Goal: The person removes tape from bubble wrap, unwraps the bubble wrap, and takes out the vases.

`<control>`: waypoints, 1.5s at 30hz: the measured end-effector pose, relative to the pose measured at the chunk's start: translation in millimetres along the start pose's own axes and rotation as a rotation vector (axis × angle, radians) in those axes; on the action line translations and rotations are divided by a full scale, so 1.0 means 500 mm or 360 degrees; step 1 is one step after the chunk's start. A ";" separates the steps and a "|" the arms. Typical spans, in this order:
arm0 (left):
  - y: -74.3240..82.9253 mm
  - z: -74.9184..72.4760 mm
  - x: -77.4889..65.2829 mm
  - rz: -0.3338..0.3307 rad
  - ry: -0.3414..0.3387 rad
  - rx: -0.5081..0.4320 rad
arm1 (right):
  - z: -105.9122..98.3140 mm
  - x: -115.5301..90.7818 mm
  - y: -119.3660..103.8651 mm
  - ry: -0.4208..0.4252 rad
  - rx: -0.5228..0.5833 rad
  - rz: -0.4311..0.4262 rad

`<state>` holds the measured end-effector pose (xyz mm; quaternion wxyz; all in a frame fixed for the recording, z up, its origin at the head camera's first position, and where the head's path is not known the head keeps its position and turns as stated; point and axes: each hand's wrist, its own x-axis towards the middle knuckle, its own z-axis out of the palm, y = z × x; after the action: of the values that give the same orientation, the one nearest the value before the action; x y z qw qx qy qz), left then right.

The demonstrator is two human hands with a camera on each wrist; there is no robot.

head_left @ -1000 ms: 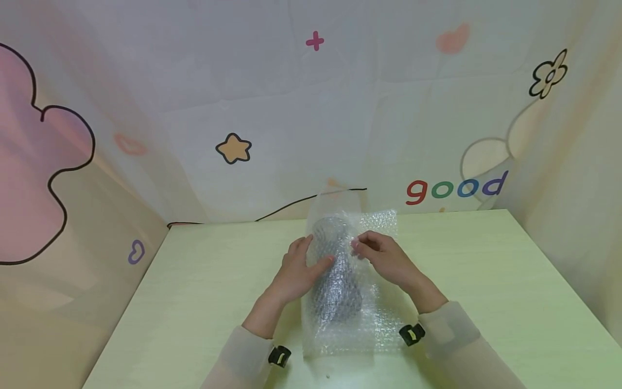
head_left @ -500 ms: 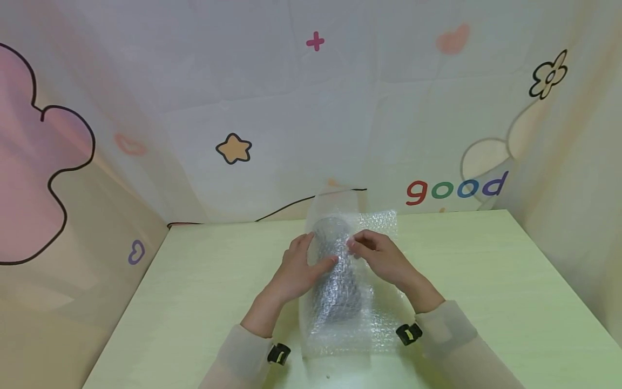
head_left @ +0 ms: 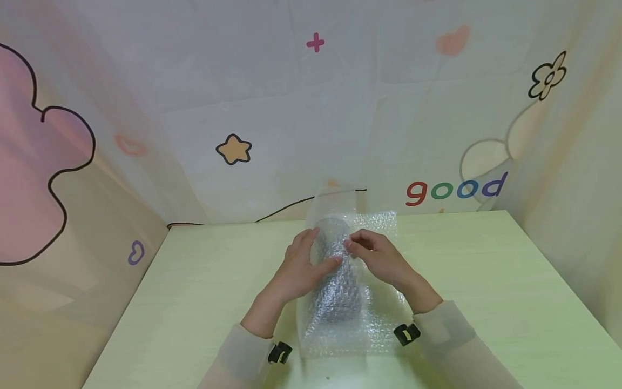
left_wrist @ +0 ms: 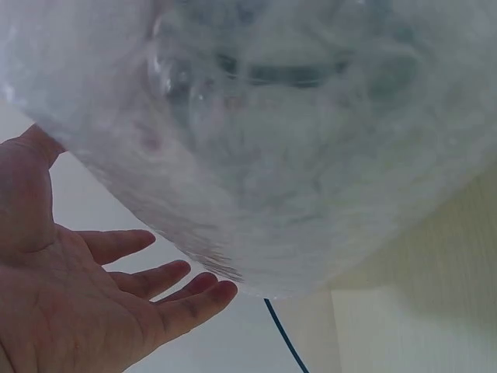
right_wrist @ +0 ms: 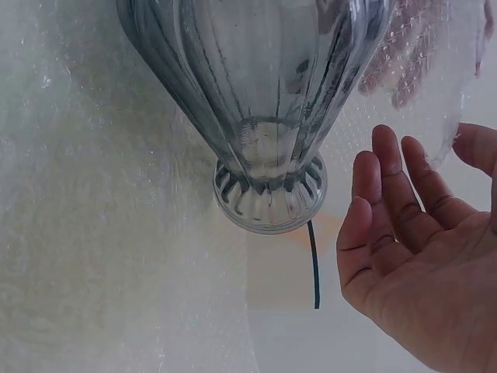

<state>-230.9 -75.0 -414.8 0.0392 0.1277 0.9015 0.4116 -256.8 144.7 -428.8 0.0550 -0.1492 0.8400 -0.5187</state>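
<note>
A clear ribbed glass vase (right_wrist: 256, 85) with a flared foot lies under a folded flap of bubble wrap (head_left: 340, 340), its foot toward the back wall. My left hand (head_left: 299, 268) rests on the wrapped vase, thumb across the top and fingers stretched along its left side. In the left wrist view, the fingertips (left_wrist: 225, 291) touch the wrap and the thumb is partly hidden behind it. My right hand (head_left: 381, 256) pinches the flap's edge between thumb and fingers over the vase's right side. The right wrist view shows the flap raised off the vase near that hand (right_wrist: 419, 233).
The pale green table (head_left: 218, 281) extends to both sides. More bubble wrap lies flat on the table right of the vase. A printed curtain (head_left: 272, 108) with "good" lettering stands directly behind the table. Each sleeve carries a black wrist device (head_left: 407, 334).
My right hand has moved slightly left, drawing the bubble wrap edge across the vase. The left thumb has shifted a little right. The vase stays in place.
</note>
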 end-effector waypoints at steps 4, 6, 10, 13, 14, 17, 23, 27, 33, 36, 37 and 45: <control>0.010 -0.003 -0.002 0.0035 -0.0003 0.0017 | 0.002 -0.001 -0.005 -0.0002 -0.0002 -0.0002; 0.012 -0.004 -0.002 0.0055 -0.0005 0.0023 | 0.003 -0.001 -0.007 0.0000 -0.0007 -0.0002; 0.013 -0.003 -0.001 0.0105 0.0000 0.0031 | 0.006 -0.001 -0.008 0.0001 -0.0018 -0.0001; 0.013 -0.001 0.001 0.0132 0.0008 0.0042 | 0.007 0.000 -0.010 0.0000 -0.0013 -0.0012; 0.013 -0.001 0.001 0.0138 0.0010 0.0043 | 0.008 0.000 -0.011 0.0000 -0.0010 -0.0018; 0.015 0.000 0.001 0.0148 0.0016 0.0066 | 0.009 0.000 -0.013 0.0002 -0.0003 -0.0048; 0.021 0.002 0.001 0.0154 0.0029 0.0090 | 0.009 0.002 -0.017 0.0010 0.0001 -0.0094; 0.028 0.003 0.001 0.0134 0.0033 0.0105 | 0.009 0.002 -0.021 0.0014 -0.0007 -0.0115; 0.038 0.004 0.001 0.0112 0.0057 0.0138 | 0.012 0.004 -0.028 0.0029 -0.0025 -0.0128; 0.040 0.005 0.001 0.0115 0.0079 0.0153 | 0.014 0.004 -0.031 0.0036 -0.0039 -0.0130; 0.041 0.005 0.001 0.0115 0.0086 0.0159 | 0.014 0.004 -0.032 0.0037 -0.0043 -0.0134; 0.042 0.006 0.003 0.0147 0.0143 0.0197 | 0.019 0.005 -0.038 0.0031 -0.0040 -0.0176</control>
<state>-227.5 -59.3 -400.7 -0.0284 0.1526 0.9192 0.3618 -253.0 128.0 -415.9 0.0163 -0.1910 0.8374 -0.5119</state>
